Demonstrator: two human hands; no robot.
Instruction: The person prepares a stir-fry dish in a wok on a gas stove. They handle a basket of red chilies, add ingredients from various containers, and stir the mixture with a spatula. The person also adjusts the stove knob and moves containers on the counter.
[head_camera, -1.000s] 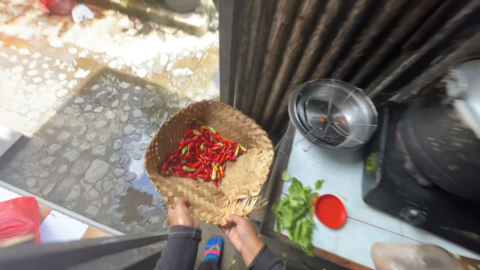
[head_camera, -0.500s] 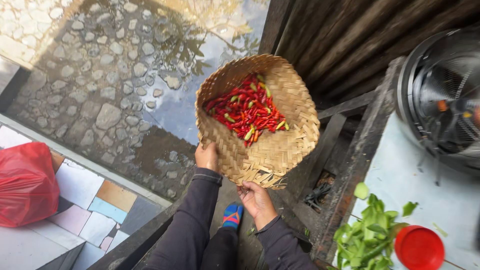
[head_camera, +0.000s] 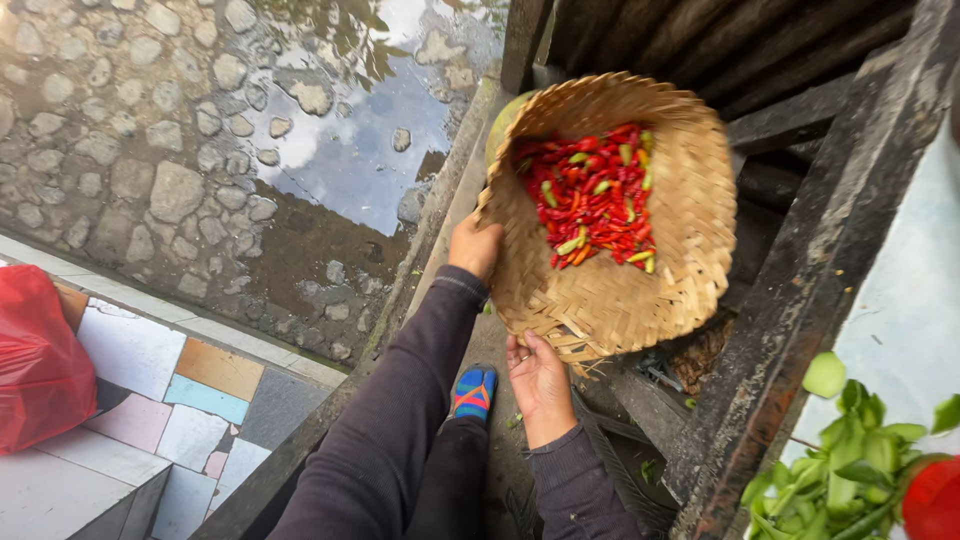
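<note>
Head view, looking down: both hands on a woven basket (head_camera: 640, 270), tilted toward the camera. Left hand (head_camera: 474, 246) grips its left rim, right hand (head_camera: 538, 378) supports the near edge from below, palm up. Chilies (head_camera: 592, 195) heaped in the upper part of the basket, mostly red, a few green and orange. Dark sleeves on both arms. Blue shoe (head_camera: 473, 393) between the forearms. Wet cobblestones (head_camera: 180, 190) at left with a puddle (head_camera: 370, 130) reflecting sky. Red bag (head_camera: 38, 362) on coloured tiles (head_camera: 180, 390), lower left. Dark wood frame (head_camera: 820, 260) at right; green leaves (head_camera: 850, 460) and a red lid (head_camera: 935, 500) on a pale surface, bottom right.
</note>
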